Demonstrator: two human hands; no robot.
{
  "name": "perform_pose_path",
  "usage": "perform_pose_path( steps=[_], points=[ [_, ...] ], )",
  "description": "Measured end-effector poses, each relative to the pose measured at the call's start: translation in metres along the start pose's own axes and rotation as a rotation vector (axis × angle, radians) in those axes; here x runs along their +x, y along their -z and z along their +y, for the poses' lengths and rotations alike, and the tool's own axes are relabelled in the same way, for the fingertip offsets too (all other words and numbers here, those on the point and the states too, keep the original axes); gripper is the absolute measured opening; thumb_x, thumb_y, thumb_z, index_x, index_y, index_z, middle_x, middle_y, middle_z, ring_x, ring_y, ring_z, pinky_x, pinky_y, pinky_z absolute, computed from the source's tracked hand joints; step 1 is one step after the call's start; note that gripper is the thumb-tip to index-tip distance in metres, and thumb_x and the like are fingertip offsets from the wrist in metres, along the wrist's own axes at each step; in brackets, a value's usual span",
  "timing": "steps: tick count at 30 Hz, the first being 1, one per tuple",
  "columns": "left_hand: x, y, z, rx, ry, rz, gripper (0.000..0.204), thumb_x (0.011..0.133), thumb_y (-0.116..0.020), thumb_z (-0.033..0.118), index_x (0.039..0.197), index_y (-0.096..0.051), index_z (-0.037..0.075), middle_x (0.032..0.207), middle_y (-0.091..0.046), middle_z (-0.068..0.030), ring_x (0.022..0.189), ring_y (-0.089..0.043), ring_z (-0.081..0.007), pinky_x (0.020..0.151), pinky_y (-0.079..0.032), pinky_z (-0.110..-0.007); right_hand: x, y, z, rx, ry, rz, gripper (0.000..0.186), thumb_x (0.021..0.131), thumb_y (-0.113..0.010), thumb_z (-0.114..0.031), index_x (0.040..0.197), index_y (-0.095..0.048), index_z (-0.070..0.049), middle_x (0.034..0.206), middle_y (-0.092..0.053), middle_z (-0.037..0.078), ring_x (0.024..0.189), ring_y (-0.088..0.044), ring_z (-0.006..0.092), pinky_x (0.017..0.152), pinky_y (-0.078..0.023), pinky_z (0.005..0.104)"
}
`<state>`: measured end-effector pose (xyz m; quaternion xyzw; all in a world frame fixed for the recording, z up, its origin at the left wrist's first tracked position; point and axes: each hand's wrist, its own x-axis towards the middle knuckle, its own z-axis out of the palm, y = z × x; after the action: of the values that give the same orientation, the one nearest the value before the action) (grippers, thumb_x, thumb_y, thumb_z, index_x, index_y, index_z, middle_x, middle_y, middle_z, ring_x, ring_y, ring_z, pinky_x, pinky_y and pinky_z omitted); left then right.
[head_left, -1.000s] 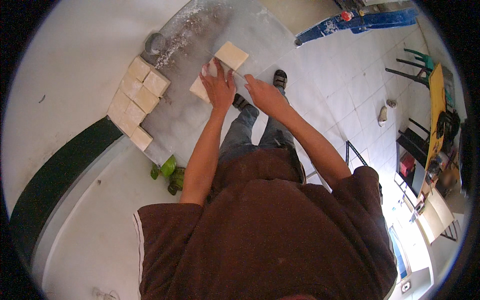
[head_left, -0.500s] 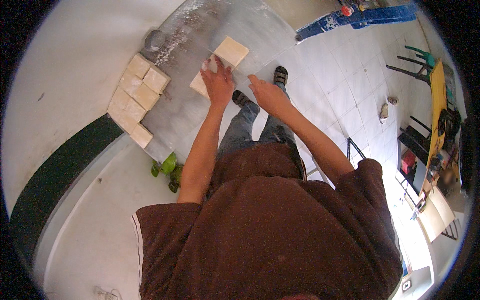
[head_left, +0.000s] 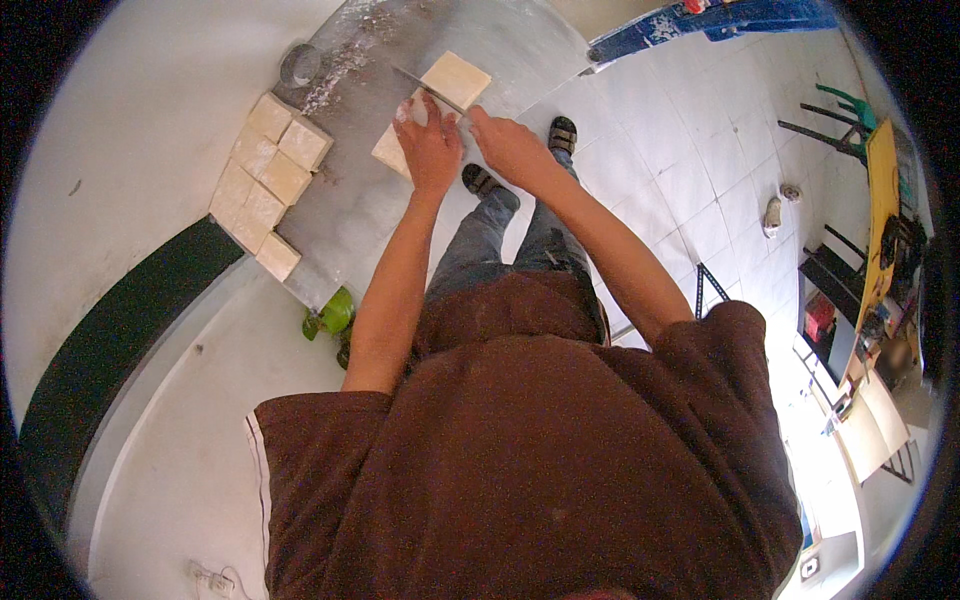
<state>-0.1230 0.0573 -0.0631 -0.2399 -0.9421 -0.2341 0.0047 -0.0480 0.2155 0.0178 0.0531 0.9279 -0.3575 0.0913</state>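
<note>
My right hand [head_left: 513, 150] is closed round the handle end of a knife [head_left: 428, 88], whose thin blade runs to the upper left. The blade lies along the gap between two pale, dough-like slabs. The farther slab is a square block [head_left: 457, 80]; the nearer slab [head_left: 391, 152] is partly hidden under my left hand [head_left: 432, 148]. That hand rests on the nearer slab with its fingers spread, the fingertips close to the blade. How deep the blade sits cannot be made out.
Several pale blocks [head_left: 284, 180] lie grouped along the wall on the floury grey table [head_left: 345, 185]. Behind them is a round grey object [head_left: 300, 65]. A green plant [head_left: 335, 312] shows at the near corner, a blue bench-like piece [head_left: 680, 30] at upper right.
My right hand has moved left, close to my left hand, and the knife blade now shows clearly between the two slabs. My left hand stays on the nearer slab.
</note>
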Motion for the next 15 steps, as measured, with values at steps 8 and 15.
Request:
perform_pose_path(
  steps=[8,15],
  points=[
    [0.002,0.001,0.001,0.003,0.056,-0.053,0.062,0.106,-0.050,0.035,0.152,-0.043,-0.007,0.150,-0.037,-0.0395,0.144,-0.032,-0.0529,0.123,-0.018,-0.063,-0.026,0.000,0.000,-0.021,-0.111,-0.075,0.026,0.101,-0.051,-0.016,0.125,-0.046,-0.007,0.094,-0.070,0.027,0.085,-0.070,0.0494,0.073,-0.056,0.0602],
    [0.002,-0.002,0.001,0.031,0.009,0.015,0.061,0.105,-0.053,0.032,0.152,-0.044,-0.006,0.149,-0.039,-0.0384,0.144,-0.032,-0.0526,0.122,-0.021,-0.062,-0.026,0.001,0.002,-0.048,-0.107,-0.068,0.029,0.099,-0.053,-0.013,0.127,-0.046,-0.007,0.092,-0.071,0.024,0.082,-0.071,0.0483,0.069,-0.057,0.0591]
  ],
)
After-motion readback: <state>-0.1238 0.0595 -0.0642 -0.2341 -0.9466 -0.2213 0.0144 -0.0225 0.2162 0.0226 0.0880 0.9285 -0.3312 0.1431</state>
